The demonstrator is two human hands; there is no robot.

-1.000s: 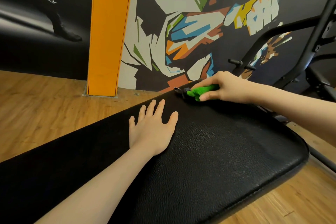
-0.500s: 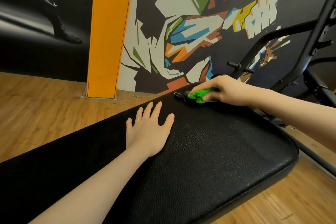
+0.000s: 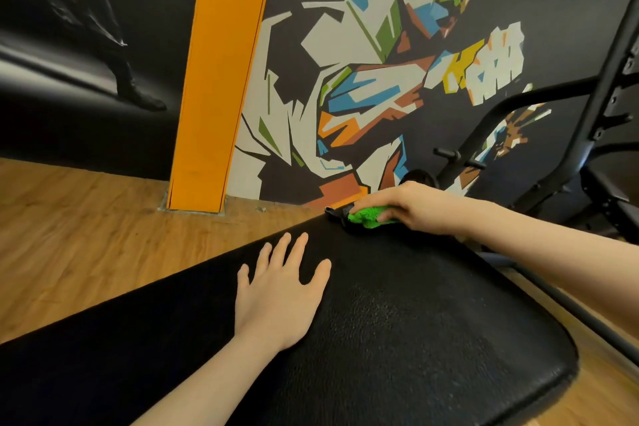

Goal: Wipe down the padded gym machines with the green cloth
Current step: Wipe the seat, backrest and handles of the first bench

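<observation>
A long black padded bench (image 3: 397, 339) fills the lower half of the view. My left hand (image 3: 280, 294) lies flat on its top, fingers straight and spread. At the pad's far corner my right hand (image 3: 411, 207) grips a bunched green cloth (image 3: 368, 216) and presses it on the padding. Most of the cloth is hidden under my fingers. A small dark fitting (image 3: 337, 211) shows just left of the cloth.
A black metal machine frame (image 3: 587, 135) with bars and pegs stands at the right. Behind the bench is a dark wall with a colourful mural (image 3: 373, 79) and an orange pillar (image 3: 221, 79). Wooden floor (image 3: 86, 235) stretches to the left.
My right hand with the cloth has stayed at the far corner, shifting only slightly. The left hand keeps its flat place on the pad. The camera has tilted a little.
</observation>
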